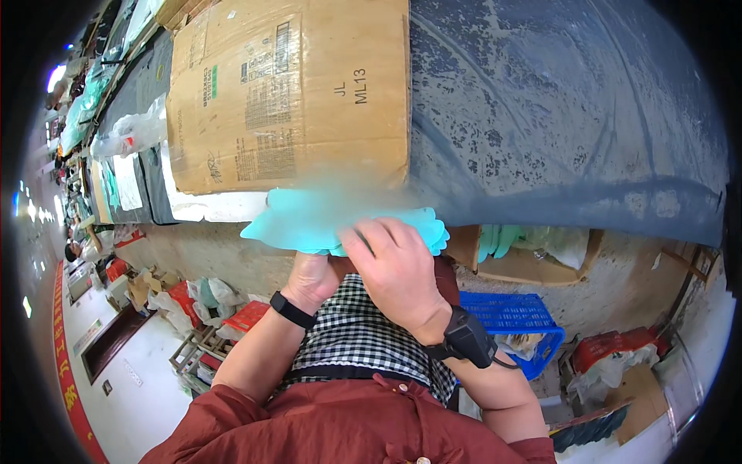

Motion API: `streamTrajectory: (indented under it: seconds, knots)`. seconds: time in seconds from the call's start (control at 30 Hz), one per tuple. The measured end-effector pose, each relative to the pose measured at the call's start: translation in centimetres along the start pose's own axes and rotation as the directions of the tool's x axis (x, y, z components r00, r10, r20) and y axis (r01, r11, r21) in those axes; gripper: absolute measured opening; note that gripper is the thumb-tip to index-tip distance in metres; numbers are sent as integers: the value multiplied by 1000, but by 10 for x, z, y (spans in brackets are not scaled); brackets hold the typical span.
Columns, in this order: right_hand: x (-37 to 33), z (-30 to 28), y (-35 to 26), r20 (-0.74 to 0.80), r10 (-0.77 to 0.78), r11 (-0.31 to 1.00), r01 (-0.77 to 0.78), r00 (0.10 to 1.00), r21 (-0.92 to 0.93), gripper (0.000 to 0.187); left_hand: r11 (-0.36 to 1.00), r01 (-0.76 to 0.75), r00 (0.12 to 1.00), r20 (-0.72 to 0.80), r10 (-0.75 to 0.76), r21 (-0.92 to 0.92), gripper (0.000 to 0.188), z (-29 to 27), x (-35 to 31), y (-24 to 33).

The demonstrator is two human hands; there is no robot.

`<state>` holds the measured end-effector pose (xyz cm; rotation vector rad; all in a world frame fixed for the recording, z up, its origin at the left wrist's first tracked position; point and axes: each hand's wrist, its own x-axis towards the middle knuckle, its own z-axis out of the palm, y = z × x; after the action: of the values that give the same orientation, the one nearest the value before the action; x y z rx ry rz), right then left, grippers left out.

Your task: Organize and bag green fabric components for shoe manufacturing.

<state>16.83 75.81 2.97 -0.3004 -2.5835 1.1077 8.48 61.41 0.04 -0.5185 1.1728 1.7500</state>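
Note:
A stack of thin turquoise pieces [309, 220] with scalloped edges is held at the near edge of the dark blue table [572, 116]. My right hand [398, 267] lies over the stack's right part, fingers curled on it. My left hand [313, 278] grips it from below, mostly hidden under the right hand. The stack's top is blurred by motion. Both wrists wear black bands. A flattened brown cardboard box [290, 93] lies on the table just beyond the stack.
A blue plastic crate [514, 321] stands on the floor below right, near red bags [610, 348] and cardboard. More turquoise items [498, 238] lie in a box under the table. Bags and crates [193, 305] crowd the floor at left. Long worktables stretch away at far left.

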Motion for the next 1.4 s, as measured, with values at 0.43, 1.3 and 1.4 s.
streamTrajectory:
  seconds: [0.43,1.3,1.4]
  knots:
    - [46,-17,51,557,377,257,-662,740,704,33,973,-115,967,-200,156,202,40,7,9,39]
    - [-195,-57,65,548,587,-473,-297,595,829,41,769,223,879,218,-425,599,89,80,-55,-31]
    - [-235,-56,61,529,638,-367,-384,559,847,54,734,300,806,250,-537,609,94,98,-56,-97]
